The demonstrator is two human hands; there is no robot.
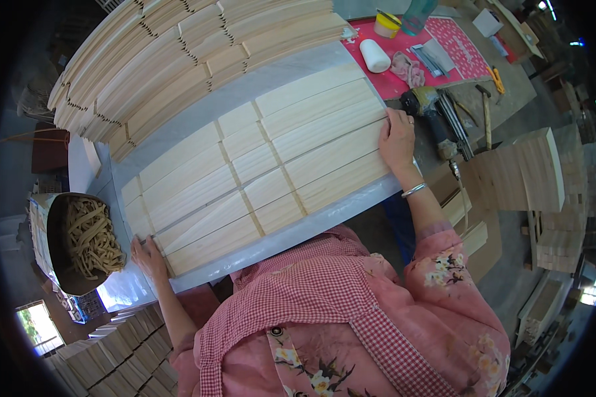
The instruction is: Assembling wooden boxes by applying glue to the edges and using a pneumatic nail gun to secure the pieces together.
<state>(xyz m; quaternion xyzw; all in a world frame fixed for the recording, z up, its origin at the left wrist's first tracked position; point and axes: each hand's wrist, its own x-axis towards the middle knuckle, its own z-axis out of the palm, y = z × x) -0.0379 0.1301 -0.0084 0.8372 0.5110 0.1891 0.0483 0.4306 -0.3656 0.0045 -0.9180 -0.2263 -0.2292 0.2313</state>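
Several pale wooden slats (258, 169) with darker crosswise grooves lie side by side on a grey-white tabletop (338, 221). A narrow dark gap runs lengthwise between the nearer slats and the farther ones. My left hand (150, 259) grips the left end of the nearer slats, fingers against their edge. At the opposite end, my right hand (397, 142), with a bangle on its wrist, has its fingers bent around the slats' ends. The undersides of both hands are hidden.
Tall stacks of notched slats (179, 59) stand behind. A round bin (49, 245) of tan looped strips is at left. On the right lie a nail gun (434, 122), a hammer (487, 112), a white roll (375, 55) and a yellow tub (387, 26). More boards (523, 169) stand beyond.
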